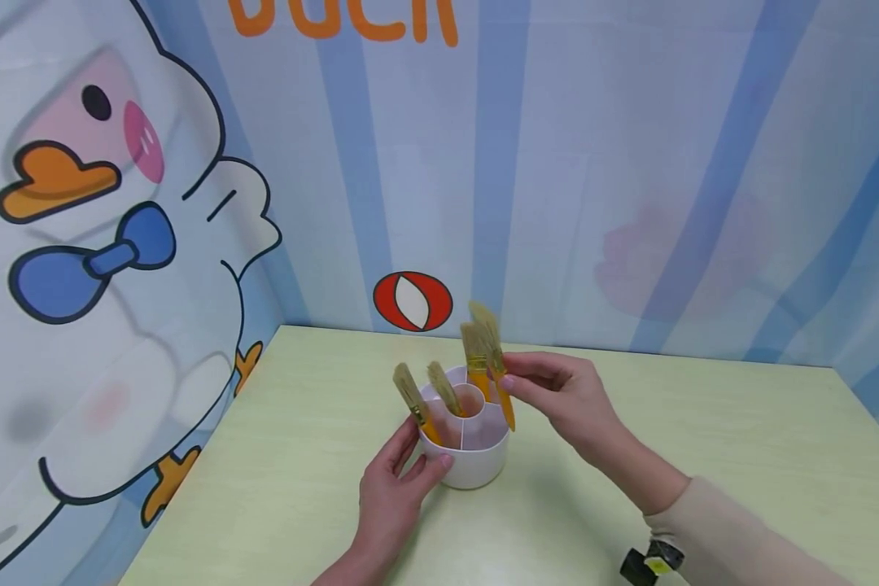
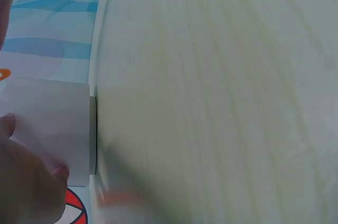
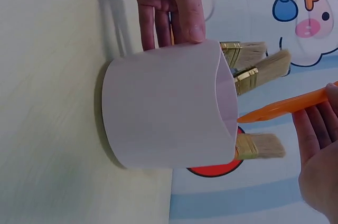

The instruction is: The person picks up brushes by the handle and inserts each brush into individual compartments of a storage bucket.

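Note:
A round white desk organizer with inner dividers and a central ring stands upright on the table. My left hand grips its left side, thumb on the front wall; part of that grip shows in the left wrist view on the organizer's wall. Pinched in my right hand is a paintbrush, bristles up, its orange handle pointing down with the tip right at the rim. Three other brushes stand inside: one at the left, one in the centre, one at the back.
The pale wooden-looking table meets a blue striped backdrop along its back edge. A printed cartoon duck fills the left side. A small black device is on the right sleeve.

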`<control>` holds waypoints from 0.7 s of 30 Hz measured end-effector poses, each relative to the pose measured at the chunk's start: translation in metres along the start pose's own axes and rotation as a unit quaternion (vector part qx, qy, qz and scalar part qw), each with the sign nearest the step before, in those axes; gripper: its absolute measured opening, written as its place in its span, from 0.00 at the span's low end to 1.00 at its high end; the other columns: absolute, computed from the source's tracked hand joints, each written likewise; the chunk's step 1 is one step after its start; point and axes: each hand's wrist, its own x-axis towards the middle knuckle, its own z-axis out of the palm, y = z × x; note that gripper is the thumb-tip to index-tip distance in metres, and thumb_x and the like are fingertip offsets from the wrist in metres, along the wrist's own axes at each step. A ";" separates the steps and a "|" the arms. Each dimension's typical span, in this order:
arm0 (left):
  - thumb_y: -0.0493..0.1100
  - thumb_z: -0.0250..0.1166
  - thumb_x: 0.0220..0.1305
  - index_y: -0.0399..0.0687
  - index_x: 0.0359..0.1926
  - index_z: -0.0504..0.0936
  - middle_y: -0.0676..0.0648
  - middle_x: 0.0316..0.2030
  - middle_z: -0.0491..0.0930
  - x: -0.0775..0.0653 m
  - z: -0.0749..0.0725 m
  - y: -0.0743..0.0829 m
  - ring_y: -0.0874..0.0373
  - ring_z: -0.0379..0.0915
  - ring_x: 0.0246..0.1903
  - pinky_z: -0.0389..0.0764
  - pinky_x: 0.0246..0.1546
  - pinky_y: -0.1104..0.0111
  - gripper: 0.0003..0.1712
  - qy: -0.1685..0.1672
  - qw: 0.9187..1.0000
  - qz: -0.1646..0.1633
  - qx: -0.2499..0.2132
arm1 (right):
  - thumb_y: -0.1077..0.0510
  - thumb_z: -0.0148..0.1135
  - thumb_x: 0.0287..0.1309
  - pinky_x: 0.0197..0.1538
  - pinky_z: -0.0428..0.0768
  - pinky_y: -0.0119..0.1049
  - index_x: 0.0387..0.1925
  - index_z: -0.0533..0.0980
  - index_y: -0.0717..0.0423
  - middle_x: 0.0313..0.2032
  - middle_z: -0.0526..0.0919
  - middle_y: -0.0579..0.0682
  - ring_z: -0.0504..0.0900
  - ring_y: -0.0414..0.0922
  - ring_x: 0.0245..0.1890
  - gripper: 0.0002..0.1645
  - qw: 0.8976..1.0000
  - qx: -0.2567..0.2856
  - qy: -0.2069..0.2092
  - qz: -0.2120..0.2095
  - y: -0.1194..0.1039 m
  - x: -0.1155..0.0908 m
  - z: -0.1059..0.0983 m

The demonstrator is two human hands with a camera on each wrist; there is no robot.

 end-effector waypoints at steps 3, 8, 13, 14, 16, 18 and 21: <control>0.40 0.80 0.63 0.39 0.77 0.72 0.39 0.76 0.70 0.000 0.000 -0.001 0.43 0.67 0.75 0.80 0.66 0.57 0.44 -0.001 1.000 0.002 -0.003 | 0.64 0.71 0.69 0.56 0.88 0.35 0.61 0.82 0.69 0.53 0.90 0.56 0.91 0.41 0.49 0.22 1.000 0.008 0.010 0.000 0.005 0.002 0.007; 0.40 0.80 0.63 0.39 0.77 0.72 0.39 0.76 0.70 0.000 -0.001 -0.001 0.43 0.67 0.75 0.80 0.66 0.57 0.44 -0.005 1.000 0.006 -0.004 | 0.65 0.71 0.68 0.55 0.88 0.33 0.59 0.82 0.69 0.51 0.91 0.58 0.90 0.40 0.49 0.20 0.999 0.011 0.032 0.010 0.015 0.000 0.016; 0.41 0.80 0.63 0.39 0.77 0.72 0.39 0.75 0.71 0.000 0.000 -0.001 0.43 0.67 0.75 0.79 0.66 0.57 0.44 -0.005 1.000 0.008 -0.005 | 0.66 0.71 0.68 0.55 0.88 0.32 0.59 0.83 0.70 0.51 0.90 0.61 0.90 0.39 0.49 0.20 0.999 0.014 0.045 0.025 0.023 -0.006 0.020; 0.41 0.80 0.63 0.39 0.77 0.72 0.39 0.75 0.71 0.000 0.000 -0.001 0.43 0.68 0.75 0.79 0.66 0.57 0.44 -0.004 1.000 0.008 -0.004 | 0.67 0.71 0.68 0.55 0.88 0.32 0.59 0.83 0.70 0.51 0.90 0.61 0.90 0.39 0.49 0.20 0.998 0.017 0.048 0.029 0.024 -0.007 0.021; 0.41 0.80 0.63 0.39 0.77 0.72 0.39 0.76 0.70 0.000 0.000 -0.001 0.43 0.67 0.75 0.79 0.66 0.56 0.44 -0.005 1.000 0.008 -0.005 | 0.66 0.71 0.68 0.56 0.88 0.32 0.59 0.82 0.70 0.51 0.90 0.60 0.90 0.39 0.49 0.20 0.998 0.021 0.055 0.038 0.027 -0.008 0.023; 0.40 0.80 0.63 0.38 0.77 0.71 0.39 0.76 0.70 0.000 0.001 -0.001 0.43 0.67 0.75 0.79 0.67 0.57 0.45 -0.005 1.000 0.006 -0.007 | 0.66 0.71 0.68 0.56 0.88 0.32 0.59 0.82 0.69 0.51 0.90 0.60 0.90 0.39 0.49 0.20 0.997 0.028 0.063 0.046 0.029 -0.010 0.024; 0.40 0.80 0.63 0.38 0.77 0.71 0.39 0.76 0.70 0.000 0.001 -0.001 0.44 0.66 0.76 0.79 0.67 0.57 0.45 -0.004 1.000 0.004 -0.010 | 0.65 0.71 0.69 0.57 0.87 0.33 0.60 0.82 0.68 0.51 0.91 0.59 0.90 0.40 0.50 0.20 0.995 0.034 0.071 0.055 0.031 -0.012 0.026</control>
